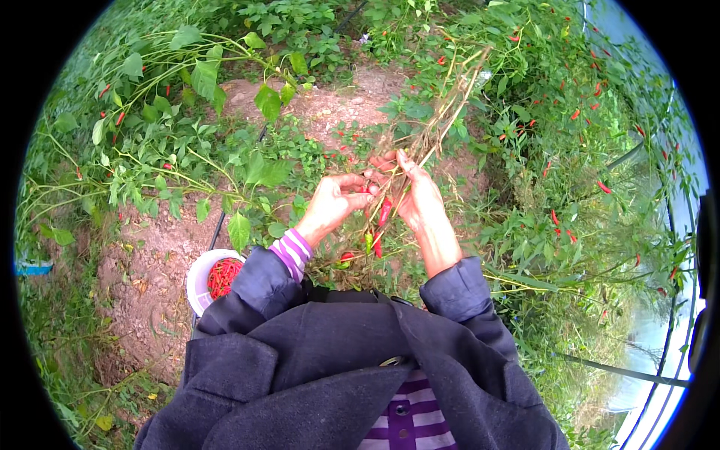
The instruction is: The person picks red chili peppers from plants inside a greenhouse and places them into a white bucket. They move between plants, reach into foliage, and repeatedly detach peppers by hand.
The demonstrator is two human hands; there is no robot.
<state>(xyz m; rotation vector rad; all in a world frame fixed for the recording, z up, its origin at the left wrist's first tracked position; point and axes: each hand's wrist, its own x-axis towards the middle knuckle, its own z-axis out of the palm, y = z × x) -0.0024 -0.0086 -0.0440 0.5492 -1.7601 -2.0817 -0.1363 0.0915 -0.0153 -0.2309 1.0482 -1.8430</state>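
Observation:
My right hand (421,202) is closed round a bunch of dry, brownish pepper stems (447,112), which slant up and away to the right. Close beside it, my left hand (331,206) pinches at the same plant, its fingertips at a red chili pepper partly hidden by the fingers. Between the two hands hangs a red chili pepper (385,212). Lower on the stems are another red chili (377,247) and a yellow-green chili (368,241).
A white bucket (196,281) holding many red chilies (223,277) stands at the left by my forearm. Leafy pepper plants (255,172) spread on both sides, with bare reddish soil (150,292) between. Clear plastic sheeting (660,322) runs along the right. A dark hose (217,231) crosses the ground.

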